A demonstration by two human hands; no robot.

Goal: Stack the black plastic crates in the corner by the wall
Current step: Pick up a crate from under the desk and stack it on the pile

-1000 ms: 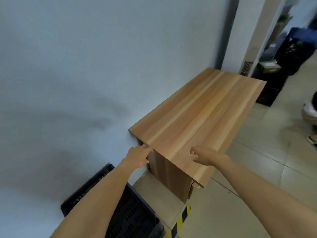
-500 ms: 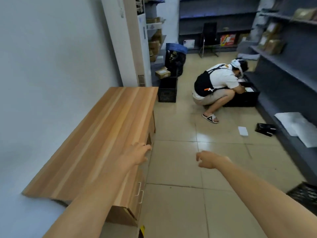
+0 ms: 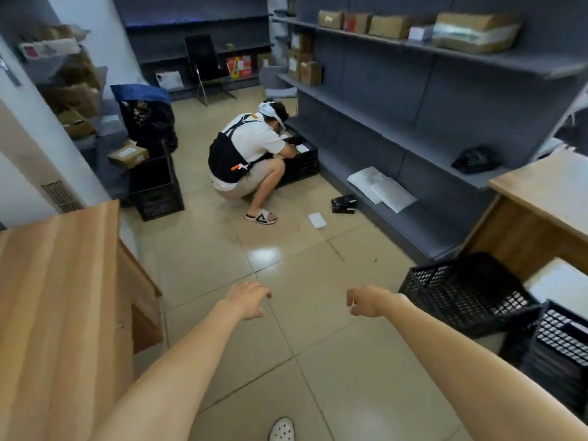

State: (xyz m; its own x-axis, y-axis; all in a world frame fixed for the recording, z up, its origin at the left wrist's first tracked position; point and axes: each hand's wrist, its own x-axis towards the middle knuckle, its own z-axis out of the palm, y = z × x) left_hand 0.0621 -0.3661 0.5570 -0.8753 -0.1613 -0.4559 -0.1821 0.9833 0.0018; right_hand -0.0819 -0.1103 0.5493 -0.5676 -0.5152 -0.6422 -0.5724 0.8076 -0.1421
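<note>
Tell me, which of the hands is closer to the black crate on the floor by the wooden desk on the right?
Right. The right hand hangs empty just left of the black crate, not touching it. The left hand is farther away, over bare floor tiles.

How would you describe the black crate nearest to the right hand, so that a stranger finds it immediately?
Look at the wooden desk on the right side of the room. On the tiled floor in front of it stands an open black plastic crate with lattice walls, just beyond the right hand. Unlike the crate stack at the frame's edge, it stands alone and shows its whole rim.
</note>
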